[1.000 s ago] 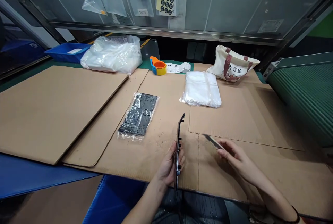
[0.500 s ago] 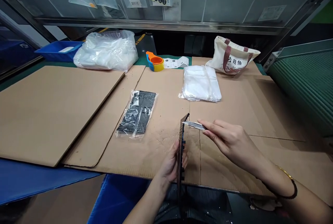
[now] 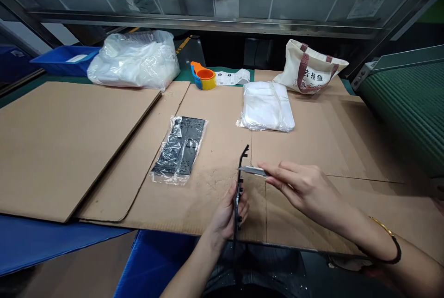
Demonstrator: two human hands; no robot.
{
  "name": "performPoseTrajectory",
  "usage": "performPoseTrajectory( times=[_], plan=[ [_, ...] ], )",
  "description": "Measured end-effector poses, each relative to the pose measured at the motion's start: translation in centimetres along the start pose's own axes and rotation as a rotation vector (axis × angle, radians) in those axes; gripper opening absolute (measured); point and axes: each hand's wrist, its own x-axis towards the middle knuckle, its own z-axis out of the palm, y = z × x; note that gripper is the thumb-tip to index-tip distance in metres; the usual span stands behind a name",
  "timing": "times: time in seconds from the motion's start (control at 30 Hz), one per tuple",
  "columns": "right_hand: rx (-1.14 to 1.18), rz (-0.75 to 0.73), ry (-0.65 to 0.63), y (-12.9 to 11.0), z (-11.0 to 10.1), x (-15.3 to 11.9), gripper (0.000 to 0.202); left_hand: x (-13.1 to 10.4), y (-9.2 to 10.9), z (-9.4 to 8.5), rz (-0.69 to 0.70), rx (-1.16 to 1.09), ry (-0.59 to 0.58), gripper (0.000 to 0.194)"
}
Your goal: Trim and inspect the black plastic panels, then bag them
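Note:
A thin black plastic panel stands on edge in my left hand, whose fingers wrap round its lower part; small tabs stick out along its right side. My right hand pinches a utility knife with a pale metallic body. The blade tip points left and meets the panel's edge above my left hand; whether it cuts in cannot be made out. Further left, a clear plastic bag with black slotted panels inside lies flat on the cardboard.
Stacked cardboard sheets cover the left side. Behind are a blue bin, a stuffed plastic bag, a tape roll, a pack of white bags and a cloth tote. A green conveyor borders the right.
The knife has shifted slightly left and down along the panel's edge. My left hand has turned the panel, which now shows more edge-on. The whole view has tilted slightly.

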Motion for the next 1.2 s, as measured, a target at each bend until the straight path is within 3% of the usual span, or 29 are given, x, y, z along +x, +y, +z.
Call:
performPoseTrajectory(
  times=[0.17, 0.43, 0.77, 0.93, 1.2],
  plan=[
    [-0.014, 0.012, -0.007, 0.1, 0.1, 0.3, 0.035, 0.5, -0.4, -0.7, 0.007, -0.024, -0.017, 0.036],
    [-0.092, 0.028, 0.043, 0.9, 0.1, 1.3, 0.037, -0.2, 0.2, 0.5, 0.019, -0.062, -0.061, 0.031],
    [-0.097, 0.027, 0.025, 0.8, 0.1, 1.3, 0.036, -0.3, 0.0, 0.5, 0.021, -0.097, -0.078, 0.038],
    [-0.085, 0.014, 0.021, 0.7, 0.1, 1.2, 0.035, 0.1, -0.2, -0.4, 0.024, -0.094, -0.111, 0.03],
    [-0.106, 0.0, 0.038, 0.9, 0.2, 1.4, 0.033, 0.6, -0.6, -1.6, 0.03, -0.088, -0.179, 0.033]
  ],
)
